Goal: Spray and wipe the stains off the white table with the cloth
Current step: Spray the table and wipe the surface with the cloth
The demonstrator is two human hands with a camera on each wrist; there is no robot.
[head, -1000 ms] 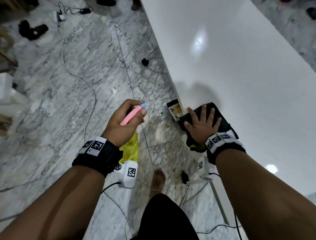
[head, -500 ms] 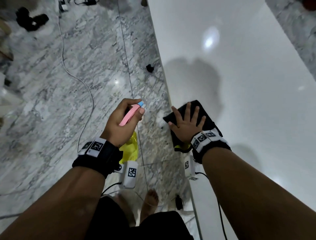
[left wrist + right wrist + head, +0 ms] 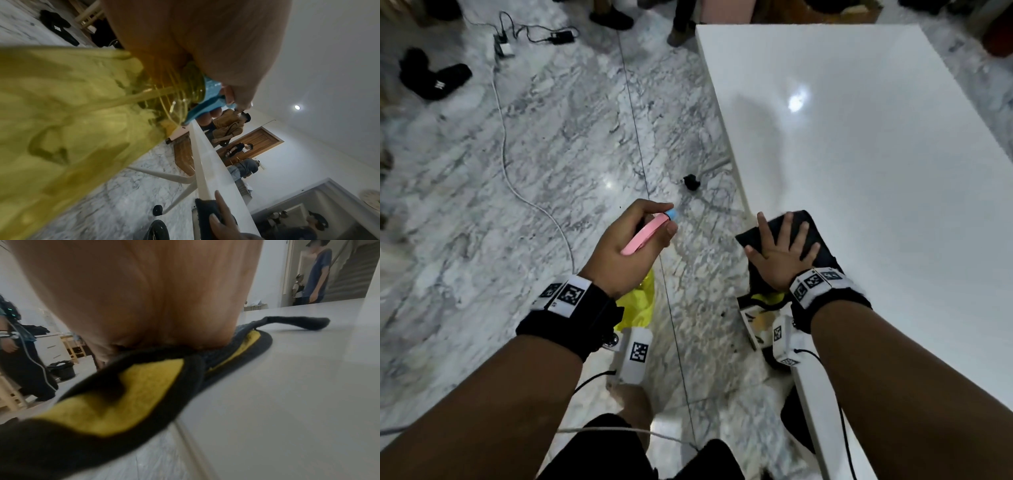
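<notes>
My left hand (image 3: 633, 240) grips a spray bottle (image 3: 639, 301) with a yellow body, pink trigger head and blue nozzle, held over the floor left of the table. In the left wrist view the yellow bottle (image 3: 72, 121) fills the frame under my palm. My right hand (image 3: 780, 250) lies flat with fingers spread on a black cloth (image 3: 808, 226) with a yellow patch, at the near left edge of the white table (image 3: 876, 154). The right wrist view has the cloth (image 3: 144, 382) folded under my palm, its near end hanging over the table (image 3: 287, 386) edge. No stains show on the glossy top.
Marble floor (image 3: 551, 154) lies left of the table, crossed by a white cable (image 3: 517, 185). A small black object (image 3: 691, 181) sits on the floor by the table's edge. Black slippers (image 3: 434, 77) and a charger lie far left. People stand beyond the table's far end.
My right hand with the cloth stays at the table's left edge, sliding slightly along it. My head has lifted, bringing the table's far end into view. The left hand keeps holding the bottle.
</notes>
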